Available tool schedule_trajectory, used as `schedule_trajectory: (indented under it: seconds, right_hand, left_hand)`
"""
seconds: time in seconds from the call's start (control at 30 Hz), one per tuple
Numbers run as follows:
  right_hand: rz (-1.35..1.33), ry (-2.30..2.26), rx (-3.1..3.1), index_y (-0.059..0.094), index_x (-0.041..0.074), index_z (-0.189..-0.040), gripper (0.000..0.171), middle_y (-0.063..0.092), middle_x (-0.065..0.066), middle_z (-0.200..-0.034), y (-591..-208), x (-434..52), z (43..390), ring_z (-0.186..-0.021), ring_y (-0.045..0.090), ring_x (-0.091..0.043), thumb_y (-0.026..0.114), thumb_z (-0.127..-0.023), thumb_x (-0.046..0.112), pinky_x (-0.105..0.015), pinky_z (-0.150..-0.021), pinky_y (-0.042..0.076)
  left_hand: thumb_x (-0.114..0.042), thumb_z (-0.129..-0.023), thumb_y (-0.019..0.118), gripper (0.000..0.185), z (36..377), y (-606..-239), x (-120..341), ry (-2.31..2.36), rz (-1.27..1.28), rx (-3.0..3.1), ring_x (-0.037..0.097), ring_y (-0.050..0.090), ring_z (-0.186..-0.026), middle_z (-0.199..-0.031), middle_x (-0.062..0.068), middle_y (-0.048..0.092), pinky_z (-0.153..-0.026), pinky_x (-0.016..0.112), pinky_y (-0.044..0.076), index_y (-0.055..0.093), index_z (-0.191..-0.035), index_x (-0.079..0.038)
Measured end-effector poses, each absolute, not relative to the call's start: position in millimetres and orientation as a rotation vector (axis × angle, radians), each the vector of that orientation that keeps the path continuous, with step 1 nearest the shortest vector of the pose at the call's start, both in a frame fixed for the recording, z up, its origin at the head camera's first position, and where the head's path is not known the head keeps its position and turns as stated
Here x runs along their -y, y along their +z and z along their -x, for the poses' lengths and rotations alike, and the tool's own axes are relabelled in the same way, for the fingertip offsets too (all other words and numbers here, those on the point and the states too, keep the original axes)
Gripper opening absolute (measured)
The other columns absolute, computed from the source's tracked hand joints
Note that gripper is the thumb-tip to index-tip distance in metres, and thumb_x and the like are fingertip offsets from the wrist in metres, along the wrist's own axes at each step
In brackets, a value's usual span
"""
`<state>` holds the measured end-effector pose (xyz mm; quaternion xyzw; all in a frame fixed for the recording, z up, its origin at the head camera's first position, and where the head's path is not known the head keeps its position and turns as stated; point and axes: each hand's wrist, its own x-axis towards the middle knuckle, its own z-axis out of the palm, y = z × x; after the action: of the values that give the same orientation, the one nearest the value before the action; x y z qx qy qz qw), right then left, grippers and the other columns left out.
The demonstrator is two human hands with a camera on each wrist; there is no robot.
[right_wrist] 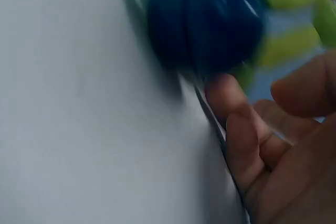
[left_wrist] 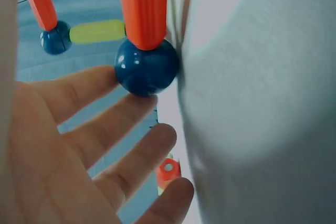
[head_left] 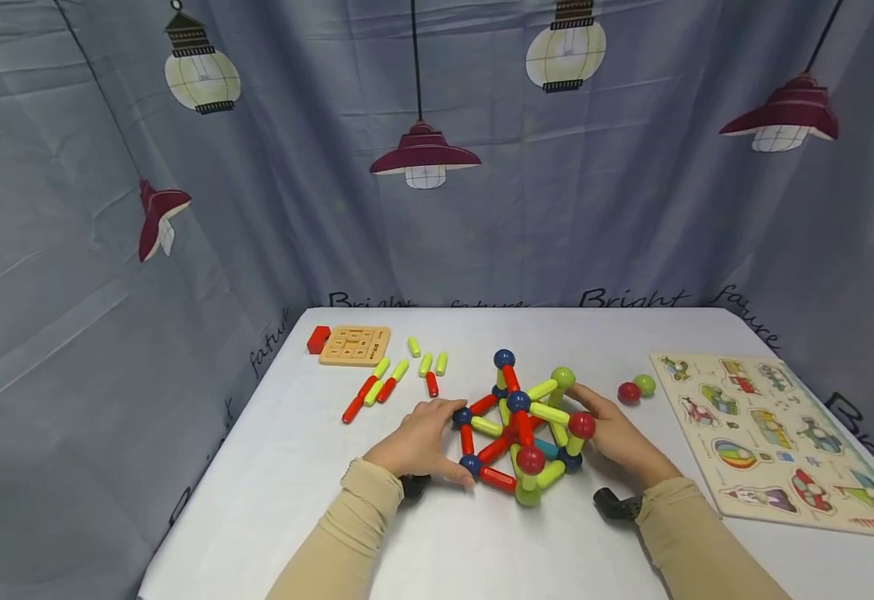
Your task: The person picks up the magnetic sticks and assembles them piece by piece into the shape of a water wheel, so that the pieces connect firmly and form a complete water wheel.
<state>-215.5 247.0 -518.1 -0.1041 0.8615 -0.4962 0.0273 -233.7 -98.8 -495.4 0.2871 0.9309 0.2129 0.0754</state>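
1. A white table (head_left: 294, 500) stands before a grey curtain printed with lamps.
2. Upper left of the table: a red block (head_left: 318, 339), a wooden board (head_left: 356, 345) and loose sticks (head_left: 387, 385).
3. The left hand (head_left: 422, 442), fingers spread, touches the stick-and-ball toy (head_left: 522, 433) at centre.
4. The right hand (head_left: 616, 433) cups its right side, fingers loosely bent.
5. Far right lies a picture puzzle (head_left: 774, 437).
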Motion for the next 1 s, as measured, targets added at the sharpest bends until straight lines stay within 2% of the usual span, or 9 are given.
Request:
schedule_trajectory:
  seconds: [0.07,0.23,0.4,0.47,0.53,0.63,0.8,0.9,1.0]
  right_hand:
    - [0.332,-1.548,-2.654,0.036,0.009,-0.159,0.067,0.04,-0.027,-0.158,-520,-242,217,-0.144,0.036,-0.053,0.06,-0.096,0.008,-0.071,-0.113,0.032]
    - [0.241,-1.498,-2.748,0.056,0.005,-0.14,0.042,0.057,-0.026,-0.14,-519,-242,211,-0.123,0.056,-0.041,0.056,-0.098,0.006,-0.062,-0.104,0.045]
    - [0.214,-1.426,-2.735,0.062,0.0,-0.128,0.031,0.066,-0.021,-0.116,-517,-250,203,-0.089,0.064,-0.029,0.052,-0.099,0.003,-0.042,-0.077,0.056]
    - [0.239,-1.457,-2.662,0.063,0.0,-0.124,0.027,0.067,-0.016,-0.102,-518,-253,201,-0.076,0.062,-0.025,0.053,-0.099,0.003,-0.035,-0.065,0.053]
    - [0.261,-1.486,-2.592,0.064,0.001,-0.119,0.022,0.066,-0.012,-0.092,-519,-256,201,-0.072,0.062,-0.025,0.053,-0.1,0.003,-0.033,-0.065,0.053]
    - [0.216,-1.527,-2.603,0.064,0.001,-0.111,0.017,0.065,-0.012,-0.087,-519,-258,201,-0.068,0.062,-0.025,0.053,-0.099,0.004,-0.032,-0.06,0.053]
    - [0.152,-1.516,-2.77,0.056,0.005,-0.134,0.039,0.063,-0.022,-0.121,-519,-255,202,-0.081,0.063,-0.023,0.06,-0.096,0.007,-0.032,-0.063,0.054]
    - [0.214,-1.43,-2.8,0.057,0.01,-0.139,0.043,0.063,-0.019,-0.131,-518,-252,203,-0.096,0.064,-0.024,0.066,-0.098,0.015,-0.035,-0.076,0.055]
    - [0.248,-1.401,-2.799,0.066,0.01,-0.127,0.032,0.07,-0.011,-0.118,-520,-252,203,-0.099,0.065,-0.023,0.071,-0.097,0.019,-0.036,-0.084,0.055]
  left_hand:
    - [-0.067,-0.062,0.09,0.122,235,-496,101,0.662,-0.867,-2.772,0.025,0.04,-0.144,-0.159,0.0,0.044,-0.118,0.05,0.037,0.035,-0.16,-0.022]
    - [-0.065,-0.067,0.089,0.115,238,-496,105,0.732,-0.813,-2.774,0.023,0.043,-0.143,-0.156,-0.001,0.048,-0.116,0.05,0.04,0.036,-0.16,-0.023]
    - [-0.047,-0.079,0.088,0.071,241,-497,108,0.902,-0.704,-2.794,0.015,0.062,-0.098,-0.11,-0.002,0.067,-0.086,0.035,0.055,0.057,-0.136,-0.019]
    - [-0.036,-0.087,0.084,0.046,240,-499,107,1.012,-0.672,-2.753,0.013,0.062,-0.079,-0.093,-0.004,0.067,-0.071,0.03,0.053,0.061,-0.123,-0.019]
    - [-0.026,-0.095,0.076,0.028,238,-501,106,1.104,-0.682,-2.7,0.012,0.062,-0.073,-0.088,-0.006,0.067,-0.066,0.027,0.052,0.062,-0.118,-0.02]
    - [-0.017,-0.098,0.064,0.023,236,-504,107,1.169,-0.745,-2.617,0.009,0.067,-0.086,-0.1,-0.009,0.07,-0.077,0.028,0.056,0.064,-0.121,-0.022]
    - [-0.021,-0.086,0.072,0.05,237,-508,111,1.135,-0.898,-2.489,0.008,0.062,-0.118,-0.126,-0.016,0.066,-0.104,0.036,0.051,0.06,-0.134,-0.029]
    - [-0.038,-0.083,0.083,0.052,239,-507,108,1.114,-0.938,-2.505,0.008,0.06,-0.12,-0.125,-0.019,0.065,-0.105,0.038,0.05,0.063,-0.131,-0.034]
    - [-0.044,-0.082,0.086,0.045,239,-508,105,1.135,-0.924,-2.555,0.008,0.063,-0.112,-0.116,-0.02,0.068,-0.099,0.035,0.053,0.068,-0.123,-0.032]
